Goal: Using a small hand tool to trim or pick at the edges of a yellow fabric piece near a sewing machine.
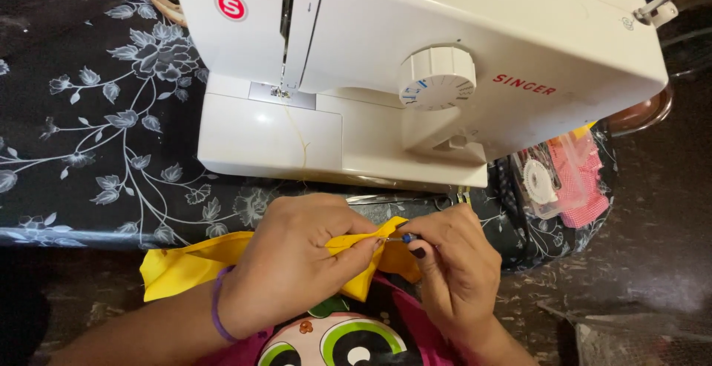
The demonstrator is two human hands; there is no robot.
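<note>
A big white sewing machine [415, 69] stands on a table with a black cloth [96, 129] that has pale flowers drawn all over it. The machine has a round white knob [437, 77] on its front, and a thin pale thread [300, 136] hangs down from the needle part [282, 88] over the flat base. To the right of the machine, at the table edge, lies a clear plastic bag [564, 177] with pink checked cloth and a white round thing inside. A brown round dish [644, 114] peeks out behind the machine on the right. In front of the table, low in the picture, a piece of yellow cloth [185, 266] lies over the person's lap, well apart from the needle and just below the table edge. The left hand [297, 262] is curled on top of the cloth, with its fingers pressed together and pinching a fold of the yellow cloth. A purple band [216, 310] goes around that wrist. The right hand [456, 266] is right beside it, almost touching, and pinches a tiny tool with a blue handle [406, 238] whose thin metal tip points into the fold. Under the hands is a pink shirt with a cartoon face [341, 340] with big green eyes
</note>
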